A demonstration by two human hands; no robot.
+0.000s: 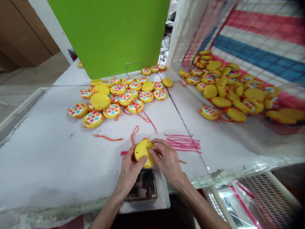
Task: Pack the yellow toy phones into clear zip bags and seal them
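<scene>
In our left hand (pixel 130 168) we grip the yellow disc (pixel 143 153), thumb across its face and fingers round its left edge, while our right hand (pixel 168 160) pinches a thin stick (pixel 183 161) and covers the disc's right edge. Beyond lie an orange cord (pixel 134 133) and patterned discs (pixel 126 98); pink strips (pixel 182 143) lie just right, a dark rectangular pad (pixel 145 186) below, partly hidden by our left hand.
</scene>
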